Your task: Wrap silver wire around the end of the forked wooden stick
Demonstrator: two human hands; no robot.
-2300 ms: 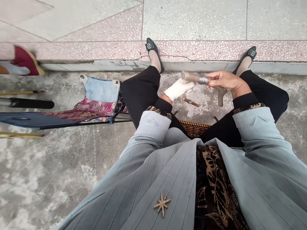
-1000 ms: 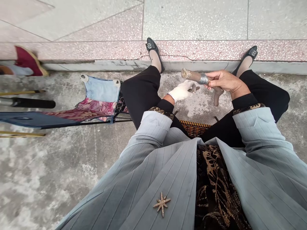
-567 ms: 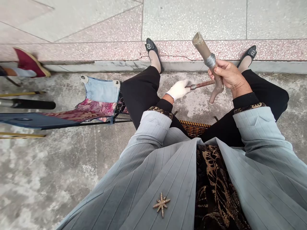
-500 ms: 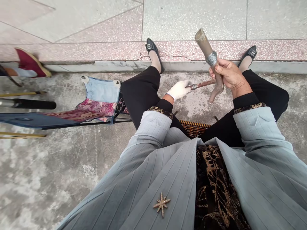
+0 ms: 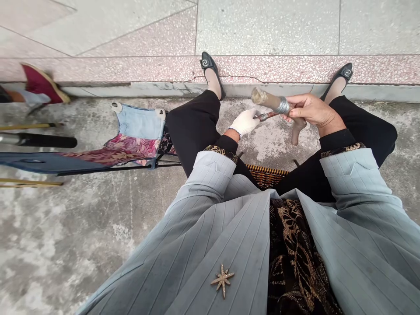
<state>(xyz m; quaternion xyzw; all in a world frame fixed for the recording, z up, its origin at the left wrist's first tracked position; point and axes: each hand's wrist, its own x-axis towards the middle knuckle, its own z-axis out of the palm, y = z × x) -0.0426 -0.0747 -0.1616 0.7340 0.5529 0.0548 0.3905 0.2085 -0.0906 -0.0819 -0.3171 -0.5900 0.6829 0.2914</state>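
My left hand (image 5: 244, 123), in a white glove, is closed on one end of a thin reddish-brown stick (image 5: 271, 115) with silvery wire wound round it near my fingers. My bare right hand (image 5: 310, 110) grips a thick, crooked wooden stick (image 5: 267, 99) with a band of silvery wire (image 5: 283, 105) round its middle. The thick stick's cut end points left, above my gloved hand, and its bent lower end (image 5: 298, 131) hangs below my right hand. It passes in front of the thin stick and hides its far end. Whether the two touch, I cannot tell.
I sit on a woven seat (image 5: 267, 175), my feet on a pink terrazzo ledge (image 5: 278, 68). To the left stands a folding chair (image 5: 139, 122) with denim and floral fabric. Yellow poles (image 5: 29, 127), a dark-handled rod (image 5: 49, 140) and another person's red shoe (image 5: 39, 83) are at far left.
My left hand has picked the thin stick up from the concrete. My right hand raised the thick stick's cut end, then swung it down and left across the thin stick.
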